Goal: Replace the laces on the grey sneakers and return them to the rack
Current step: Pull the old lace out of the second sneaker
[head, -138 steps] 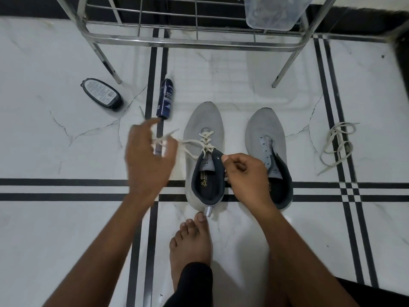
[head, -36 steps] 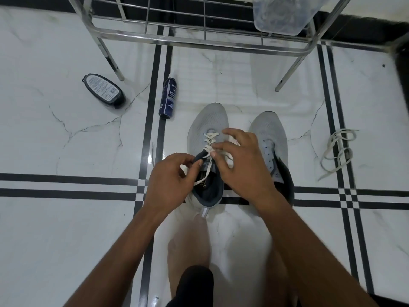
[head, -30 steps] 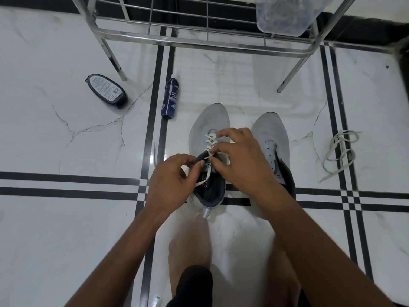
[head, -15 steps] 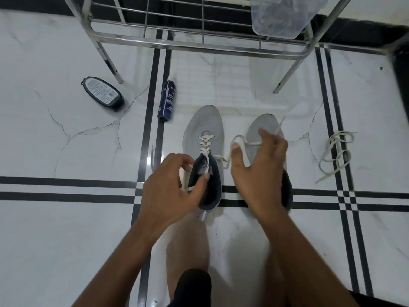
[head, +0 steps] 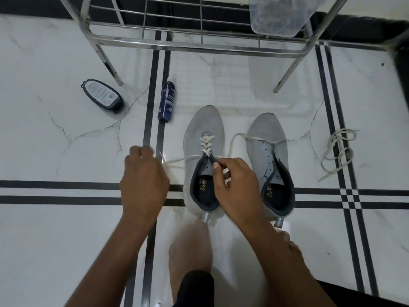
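Step in hand: lacing the left sneaker [head: 204, 138]; I judge I'm near the top eyelets, with the right sneaker [head: 269, 151] not yet laced.
My left hand [head: 143, 180]: fingers curled, out to the left of the shoe; the lace's left end [head: 177, 161] runs into it, so I take it to be gripping that end, though the grip itself is hidden behind my knuckles.
My right hand [head: 234, 185]: over the shoe's opening, pinching the dark tongue [head: 213, 161] at its top edge between thumb and fingertips.
New lace [head: 207, 144]: crossed several times up the left sneaker; its other end [head: 250, 138] loops right and lies across the right sneaker's toe.
Key relation: the shoe's long axis points away from me towards the rack [head: 199, 43]; the lace's free right end lies just beyond my right hand, which is the nearer one to take it.
Next move, as I judge: let go of the tongue and pick up that end.
Risk: the loose end could snag on the other shoe.
Sneakers: side by side on the floor [head: 55, 240], in front of the rack.
Also on the floor: a spare lace [head: 336, 151] towards the right edge, a spray can [head: 167, 103] and a dark bottle [head: 103, 99] on the left.
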`<state>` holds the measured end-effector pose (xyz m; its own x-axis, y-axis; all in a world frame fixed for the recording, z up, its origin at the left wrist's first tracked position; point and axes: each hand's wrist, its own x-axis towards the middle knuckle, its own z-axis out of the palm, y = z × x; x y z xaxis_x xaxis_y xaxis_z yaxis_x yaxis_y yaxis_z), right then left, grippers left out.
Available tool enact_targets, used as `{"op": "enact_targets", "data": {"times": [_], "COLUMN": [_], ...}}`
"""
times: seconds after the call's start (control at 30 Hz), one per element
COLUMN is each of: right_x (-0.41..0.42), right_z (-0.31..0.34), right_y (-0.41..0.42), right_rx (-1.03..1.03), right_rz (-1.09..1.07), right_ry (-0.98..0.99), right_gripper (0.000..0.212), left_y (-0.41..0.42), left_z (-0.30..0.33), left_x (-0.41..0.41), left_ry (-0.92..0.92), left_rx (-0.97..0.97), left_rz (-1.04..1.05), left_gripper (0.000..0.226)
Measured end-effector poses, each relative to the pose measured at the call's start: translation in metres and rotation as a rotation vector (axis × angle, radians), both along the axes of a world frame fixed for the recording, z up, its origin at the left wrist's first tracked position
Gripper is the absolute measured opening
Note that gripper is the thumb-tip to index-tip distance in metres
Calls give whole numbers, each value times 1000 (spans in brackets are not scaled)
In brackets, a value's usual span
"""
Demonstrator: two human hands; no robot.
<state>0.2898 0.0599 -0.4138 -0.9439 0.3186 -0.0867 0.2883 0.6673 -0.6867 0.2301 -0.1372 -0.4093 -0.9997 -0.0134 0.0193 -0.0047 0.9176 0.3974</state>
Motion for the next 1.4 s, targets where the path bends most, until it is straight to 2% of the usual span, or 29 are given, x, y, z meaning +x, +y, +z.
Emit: {"op": "enact_targets", "data": {"times": [0.1, 0.2, 0.27, 0.37, 0.43, 0.5, 0.57, 0.63, 0.73, 0.8, 0.83, 0.87, 0.93, 0.97, 1.0, 1.03, 1.07, 1.13, 1.2, 1.3, 1.4], "right_x": [-4, -7, -7, -9, -11, -12, -11, -10, -9, -9, -8, -7, -5, -4, -4, -3, -3, -4, -4, -4, -3], "right_z": [-3, -6, -10, -13, -11, -9, -7, -7, -7, -8, -8, -9, -9, -9, -8, -7, -5, -1, 1, 3, 3], "right_y": [-2, 3, 10, 15, 15, 15, 16, 18, 19, 20, 21, 22, 25, 26, 26, 25, 24, 22, 20, 19, 20], "right_rx": [15, -14, -117, -436, -533, -513, -480, -426, -377, -364, -353, -351, -378, -390, -390, -381, -371, -354, -356, -362, -346], "right_rz": [5, -30, -168, -384, -403, -363, -308, -256, -223, -232, -248, -274, -327, -336, -330, -313, -293, -268, -248, -228, -225], "right_ry": [17, 32, -2, -114, -147, -131, -95, -78, -67, -67, -62, -60, -61, -61, -61, -61, -58, -56, -56, -61, -62], "right_gripper": [31, 30, 27, 27, 26, 23, 20, 18, 17, 17, 17, 18, 18, 18, 18, 17, 16, 16, 17, 14, 14], "left_y": [24, 36, 32, 26, 28, 34, 43, 53, 66, 69, 68, 63, 45, 34, 25, 21, 23, 35, 53, 72, 76], "left_z": [4, -7, -19, -29, -25, -13, 0, 3, -10, -15, -13, -10, -12, -13, -13, -7, 1, 10, 11, 2, -3], "left_x": [7, 8, 7, 7, 7, 9, 9, 2, -10, -14, -15, -17, -30, -35, -36, -34, -27, -14, -7, -13, -21], "left_ry": [-52, -55, -77, -293, -335, -219, 17, 183, 227, 234, 194, 117, -52, -105, -106, -86, -42, 41, 95, 139, 165], "left_rx": [280, 322, 466, 793, 835, 717, 379, 72, -113, -80, 34, 205, 632, 753, 733, 656, 575, 417, 185, 0, -63], "left_rz": [-291, -318, -189, 146, 205, 63, -212, -416, -584, -650, -580, -402, 145, 353, 431, 394, 269, -108, -421, -582, -594], "left_gripper": [28, 24, 18, 13, 7, 16, 26, 20, 7, 9, 11, 13, 17, 19, 17, 13, 17, 31, 28, 9, 18]}}
